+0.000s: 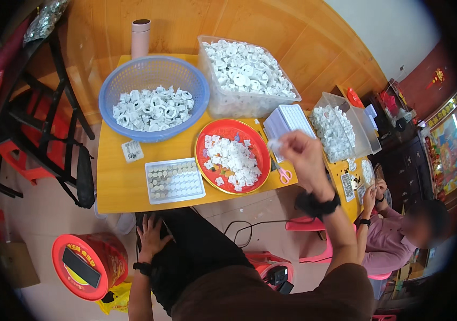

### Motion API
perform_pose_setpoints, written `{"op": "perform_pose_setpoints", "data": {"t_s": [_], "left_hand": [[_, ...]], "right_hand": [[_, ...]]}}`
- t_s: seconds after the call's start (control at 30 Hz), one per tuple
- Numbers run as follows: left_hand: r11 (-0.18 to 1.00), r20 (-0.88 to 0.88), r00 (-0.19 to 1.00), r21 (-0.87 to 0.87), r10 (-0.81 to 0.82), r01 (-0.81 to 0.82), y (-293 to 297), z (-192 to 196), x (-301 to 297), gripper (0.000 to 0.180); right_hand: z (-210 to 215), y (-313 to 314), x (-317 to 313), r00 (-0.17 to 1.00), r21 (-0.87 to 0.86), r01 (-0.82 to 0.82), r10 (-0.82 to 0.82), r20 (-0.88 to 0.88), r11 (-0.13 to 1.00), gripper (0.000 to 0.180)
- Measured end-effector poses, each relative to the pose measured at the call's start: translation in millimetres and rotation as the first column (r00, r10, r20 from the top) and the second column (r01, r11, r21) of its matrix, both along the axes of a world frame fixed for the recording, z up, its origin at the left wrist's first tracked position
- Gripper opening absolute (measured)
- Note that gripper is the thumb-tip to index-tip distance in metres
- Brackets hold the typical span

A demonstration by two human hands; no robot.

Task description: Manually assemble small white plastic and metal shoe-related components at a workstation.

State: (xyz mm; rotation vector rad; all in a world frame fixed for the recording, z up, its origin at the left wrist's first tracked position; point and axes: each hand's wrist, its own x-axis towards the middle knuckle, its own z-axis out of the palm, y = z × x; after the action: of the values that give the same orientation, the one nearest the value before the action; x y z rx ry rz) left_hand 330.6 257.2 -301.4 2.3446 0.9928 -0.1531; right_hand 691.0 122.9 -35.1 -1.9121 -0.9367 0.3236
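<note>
My right hand [304,160] is raised over the right end of the table, thumb and fingers pinched on a small whitish piece [274,145] that is too blurred to name. Just behind it stands a white box [296,119] with a ridged top. Pink-handled scissors [283,174] lie below the hand at the table edge. My left hand [152,238] rests on my thigh, fingers spread, holding nothing. In front of me are a red round tray [201,143] heaped with small white plastic parts and a white tray [176,201] with rows of round grey and white pieces.
A blue basket [112,124] and a clear bin [250,104], both full of white parts, stand behind the trays. A pink flask [140,40] is at the back. Rightward, a co-worker [394,235] handles small parts beside another clear bin [367,136]. A red bucket [116,262] stands lower left.
</note>
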Motion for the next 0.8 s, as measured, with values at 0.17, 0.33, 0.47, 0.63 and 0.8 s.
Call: {"op": "perform_pose_setpoints", "data": {"t_s": [0.17, 0.33, 0.47, 0.63, 0.8], "left_hand": [[0.997, -0.056, 0.998, -0.069, -0.039, 0.035, 3.4, -3.7, -0.2, 0.073], [0.996, 0.009, 1.0, -0.082, -0.022, 0.023, -0.1, 2.5, 7.0, 0.067], [0.997, 0.015, 1.0, -0.082, -0.007, 0.008, -6.3, -3.0, 9.2, 0.064], [1.0, 0.024, 1.0, -0.013, 0.004, -0.004, -4.5, -13.4, 12.3, 0.062], [0.999, -0.015, 0.999, -0.021, 0.047, -0.047, 0.8, -31.4, 3.1, 0.063]], "right_hand": [[41.0, 49.9, 113.6, 0.94, -0.023, 0.068, -0.056, 0.337, 0.997, 0.013], [54.5, 105.6, 186.3, 0.827, -0.08, 0.235, -0.156, 0.54, 0.969, 0.013], [25.3, 136.0, 224.8, 0.692, -0.07, 0.38, -0.233, 0.683, 0.922, 0.012], [1.6, 154.0, 226.9, 0.592, -0.148, 0.38, -0.118, 0.797, 0.913, 0.016], [2.3, 148.6, 235.8, 0.749, -0.11, 0.168, -0.055, 0.66, 0.98, 0.02]]}}
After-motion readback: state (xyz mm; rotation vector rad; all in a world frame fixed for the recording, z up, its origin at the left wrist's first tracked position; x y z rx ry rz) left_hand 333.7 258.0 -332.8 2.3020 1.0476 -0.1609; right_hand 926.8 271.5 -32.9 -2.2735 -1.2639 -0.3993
